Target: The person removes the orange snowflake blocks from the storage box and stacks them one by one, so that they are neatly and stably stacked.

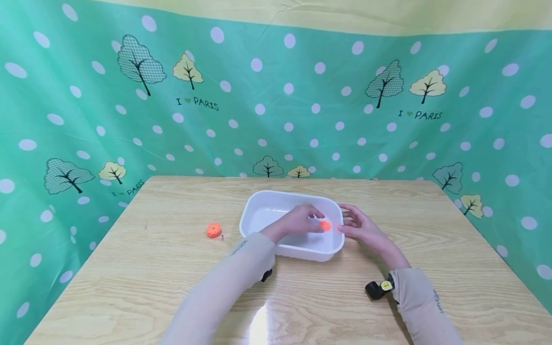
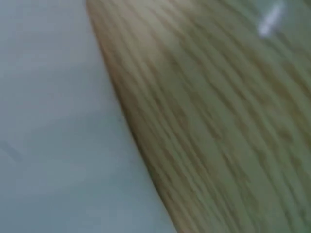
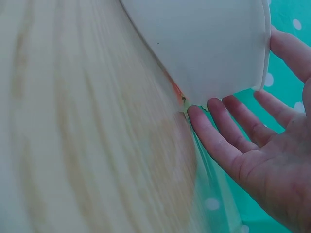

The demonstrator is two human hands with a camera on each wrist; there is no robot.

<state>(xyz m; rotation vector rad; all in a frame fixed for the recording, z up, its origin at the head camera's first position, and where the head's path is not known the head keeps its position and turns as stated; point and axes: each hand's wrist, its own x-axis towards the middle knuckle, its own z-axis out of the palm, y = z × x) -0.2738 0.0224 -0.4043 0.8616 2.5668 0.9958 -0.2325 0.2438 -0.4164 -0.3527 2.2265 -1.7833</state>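
A white plastic basin point(image 1: 263, 225) stands on the wooden table. My left hand point(image 1: 297, 220) reaches over its near rim into the right half. Thumb and index fingertips are at opposite edges of a small orange toy piece point(image 1: 325, 225), pinching it beside the right inner wall. At the basin's right end, my right hand point(image 1: 362, 230) touches the outside, its thumb at the rim. The right wrist view shows those fingers point(image 3: 216, 141) spread and nearly straight along the basin's outer wall. In the left wrist view only the basin's side point(image 2: 63, 126) and tabletop show; the hand is hidden.
An orange gear-shaped disc point(image 1: 213, 230) lies on the table point(image 1: 172, 278) left of the basin, with a tiny pinkish bit point(image 1: 222, 237) beside it. Behind the table hangs a green dotted curtain point(image 1: 276, 115). A black wrist camera point(image 1: 376, 290) hangs below the right sleeve.
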